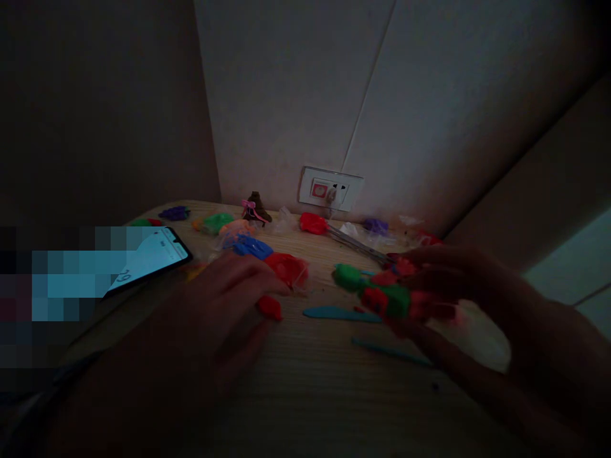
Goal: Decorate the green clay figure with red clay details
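Between the thumb and fingers of my left hand (224, 305) is a small red piece of clay (270, 308). Just beyond those fingers lies a bag of red clay (287, 270), with blue clay (252, 247) beside it. My right hand (482, 305) grips a green and red clay figure (396, 298) above the table, its fingers partly dark and blurred. Under and left of the figure a flat turquoise modelling knife (338, 314) rests on the wood. A thinner turquoise tool (389, 350) lies nearer to me, its right end hidden by my right hand.
A lit phone (157, 257) stands at the left. Scissors (360, 243) lie toward the back, near red clay (313, 222). A brown clay shape with a pink bow (256, 208), green clay (217, 222) and purple clay (375, 226) line the wall, below a socket (330, 189).
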Demonstrator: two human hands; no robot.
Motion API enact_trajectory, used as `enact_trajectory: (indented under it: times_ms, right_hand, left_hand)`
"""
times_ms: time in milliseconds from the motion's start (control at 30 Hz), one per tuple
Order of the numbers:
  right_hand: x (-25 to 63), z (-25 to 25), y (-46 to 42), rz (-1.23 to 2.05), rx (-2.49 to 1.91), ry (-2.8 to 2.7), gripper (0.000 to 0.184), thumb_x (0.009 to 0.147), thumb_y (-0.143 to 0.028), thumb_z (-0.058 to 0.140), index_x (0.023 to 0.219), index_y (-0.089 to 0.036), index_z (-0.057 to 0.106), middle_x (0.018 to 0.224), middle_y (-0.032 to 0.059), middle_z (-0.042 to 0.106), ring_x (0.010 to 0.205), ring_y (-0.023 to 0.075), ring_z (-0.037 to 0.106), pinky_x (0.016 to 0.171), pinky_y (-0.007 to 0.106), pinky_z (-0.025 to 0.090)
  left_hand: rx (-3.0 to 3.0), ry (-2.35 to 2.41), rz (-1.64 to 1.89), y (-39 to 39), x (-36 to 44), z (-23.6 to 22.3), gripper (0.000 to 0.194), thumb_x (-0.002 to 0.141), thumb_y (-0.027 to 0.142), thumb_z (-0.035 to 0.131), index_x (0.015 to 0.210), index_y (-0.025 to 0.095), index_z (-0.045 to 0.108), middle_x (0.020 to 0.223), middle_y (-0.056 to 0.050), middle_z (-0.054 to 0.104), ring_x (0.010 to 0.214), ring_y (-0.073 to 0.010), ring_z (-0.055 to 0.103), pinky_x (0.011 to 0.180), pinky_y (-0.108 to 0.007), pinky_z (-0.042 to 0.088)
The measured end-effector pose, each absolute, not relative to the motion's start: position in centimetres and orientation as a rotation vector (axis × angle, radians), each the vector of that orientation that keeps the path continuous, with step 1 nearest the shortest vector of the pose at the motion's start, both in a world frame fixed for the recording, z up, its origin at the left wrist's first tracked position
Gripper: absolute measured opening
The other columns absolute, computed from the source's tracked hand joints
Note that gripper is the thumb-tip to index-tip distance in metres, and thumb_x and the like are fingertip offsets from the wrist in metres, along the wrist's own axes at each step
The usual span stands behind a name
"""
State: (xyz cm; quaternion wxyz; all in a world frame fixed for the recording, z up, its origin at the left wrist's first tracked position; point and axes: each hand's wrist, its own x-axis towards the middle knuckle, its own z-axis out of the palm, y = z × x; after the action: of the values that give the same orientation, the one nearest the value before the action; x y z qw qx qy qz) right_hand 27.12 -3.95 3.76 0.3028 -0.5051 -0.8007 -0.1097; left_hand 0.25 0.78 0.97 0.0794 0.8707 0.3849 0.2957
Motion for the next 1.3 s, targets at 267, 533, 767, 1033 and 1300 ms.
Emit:
enact_trajectory:
  times_ms: [267,533,767,1033,1300]
  right_hand:
    - [28.5,2.1,-0.7,-0.620,-1.454,-2.266,0.022,0.100,-0.029,0.041,0.105,-0.019,0.060,0.095,0.0108,0.072,0.083,0.0290,0.067,0.074,0.042,0.049]
    - [28.1,1.5,-0.1,-0.736,-1.336,-2.318,0.023,0.102,-0.027,0.042,0.107,-0.014,0.061,0.097,0.0116,0.072,0.086,0.0284,0.067,0.077,0.041,0.048]
    - [27.9,1.7,-0.2,-0.775,-1.427,-2.373,0.020,0.100,-0.019,0.044,0.109,-0.013,0.061,0.099,0.0112,0.073,0.086,0.0263,0.067,0.078,0.039,0.047]
    - [28.0,2.4,-0.5,-1.138,-1.524,-2.244,0.022,0.099,-0.016,0.045,0.113,-0.010,0.061,0.094,0.0115,0.074,0.082,0.0269,0.066,0.077,0.038,0.045]
    - [27.7,1.7,-0.3,-1.179,-1.561,-2.383,0.030,0.094,-0.005,0.043,0.118,-0.004,0.062,0.092,0.0130,0.073,0.083,0.0257,0.067,0.079,0.038,0.046]
  left_hand:
    - [2.819,1.145,0.715,1.3,-0.1,-0.4,0.035,0.095,0.019,0.038,0.112,0.026,0.069,0.116,-0.002,0.070,0.096,-0.0222,0.067,0.085,-0.036,0.053]
    - [2.825,0.986,0.733,1.3,-0.3,0.0,0.030,0.093,0.017,0.040,0.098,0.028,0.068,0.101,0.001,0.066,0.079,-0.0147,0.065,0.063,-0.023,0.049]
    - [2.535,0.956,0.776,0.4,0.5,0.7,0.028,0.092,0.021,0.044,0.077,0.026,0.068,0.084,0.003,0.063,0.071,-0.0110,0.059,0.065,-0.020,0.046]
    - [2.429,0.990,0.819,-0.1,1.0,1.2,0.021,0.088,0.025,0.052,0.082,0.026,0.072,0.081,0.002,0.064,0.072,-0.0125,0.059,0.066,-0.021,0.045]
    - [2.309,0.990,0.785,0.6,0.8,1.4,0.021,0.084,0.034,0.059,0.070,0.029,0.075,0.080,0.004,0.063,0.071,-0.0104,0.060,0.064,-0.020,0.045]
